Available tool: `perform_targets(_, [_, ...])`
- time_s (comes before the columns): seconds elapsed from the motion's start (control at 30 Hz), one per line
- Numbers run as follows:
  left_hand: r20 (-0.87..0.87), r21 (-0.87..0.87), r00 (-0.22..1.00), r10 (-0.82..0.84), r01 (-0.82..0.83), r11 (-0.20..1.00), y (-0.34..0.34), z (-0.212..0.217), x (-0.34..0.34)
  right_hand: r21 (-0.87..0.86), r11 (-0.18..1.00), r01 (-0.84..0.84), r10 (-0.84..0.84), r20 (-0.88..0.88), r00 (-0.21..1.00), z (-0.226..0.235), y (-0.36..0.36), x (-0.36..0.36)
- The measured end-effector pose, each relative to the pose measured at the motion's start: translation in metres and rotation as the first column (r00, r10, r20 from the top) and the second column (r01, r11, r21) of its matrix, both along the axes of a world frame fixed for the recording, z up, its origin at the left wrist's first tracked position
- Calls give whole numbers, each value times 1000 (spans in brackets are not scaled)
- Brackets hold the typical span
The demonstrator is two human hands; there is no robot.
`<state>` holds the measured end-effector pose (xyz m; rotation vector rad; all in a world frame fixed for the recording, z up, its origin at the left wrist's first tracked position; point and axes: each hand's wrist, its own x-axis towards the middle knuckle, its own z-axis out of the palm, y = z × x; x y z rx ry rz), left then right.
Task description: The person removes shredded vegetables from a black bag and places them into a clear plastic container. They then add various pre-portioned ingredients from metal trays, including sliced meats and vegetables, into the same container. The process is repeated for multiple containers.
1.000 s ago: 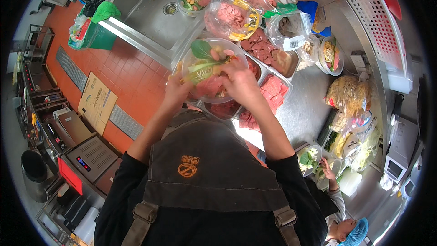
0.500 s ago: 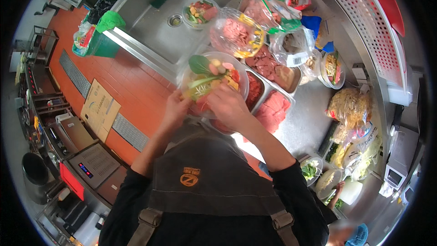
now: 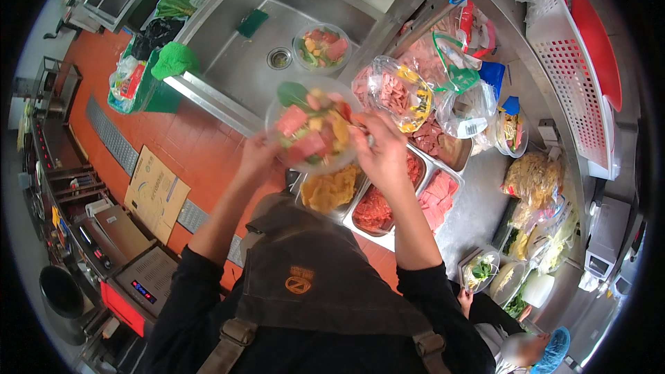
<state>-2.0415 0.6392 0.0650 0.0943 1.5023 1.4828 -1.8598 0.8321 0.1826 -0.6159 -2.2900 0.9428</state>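
A clear round bowl (image 3: 305,149) hangs between my hands, blurred by motion. In it are a green leaf, pink slices of meat, yellow pieces and sausage bits. Its left rim is gripped by my left hand (image 3: 261,158). My right hand (image 3: 382,147) holds the right rim, fingers closed around the edge. Below and right of the bowl stand metal pans: one with yellow-orange slices (image 3: 329,190), one with red meat (image 3: 374,209), one with pink meat slices (image 3: 438,197) and one with darker meat (image 3: 439,144).
Another filled bowl (image 3: 323,47) stands in the steel sink (image 3: 232,62). Meat bags (image 3: 391,90) lie behind the pans. At lower right a co-worker's hand (image 3: 465,299) holds a bowl of greens (image 3: 480,269). A cardboard sheet (image 3: 156,192) lies on the floor.
My right hand has gone from inside the bowl to its right rim. Pink meat slices now show on top. The yellow-slice pan has come into view, and a co-worker's hand holds a bowl.
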Motion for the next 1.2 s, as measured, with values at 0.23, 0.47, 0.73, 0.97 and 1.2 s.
perform_targets(0.23, [-12, -12, 968, 249, -250, 968, 122, -80, -115, -53, 943, 329, -322, 100, 941, -17, -2, 77])
perform_targets(0.47, [-7, 85, 947, 322, -320, 944, 269, -184, -136, -26, 819, 573, -528, 356, 771, -60, -44, 167])
perform_targets(0.73, [146, 196, 983, 112, -140, 971, 288, -298, -155, -363, 587, 724, -633, 353, 690, -75, -65, 231])
perform_targets(0.97, [-50, 49, 942, 330, -328, 943, 215, -228, -184, -351, 647, 677, -619, 277, 735, -76, -30, 293])
perform_targets(1.2, [-749, 190, 658, 69, 113, 975, 163, -38, 48, -514, 556, 654, -726, 84, 683, -105, -5, 368])
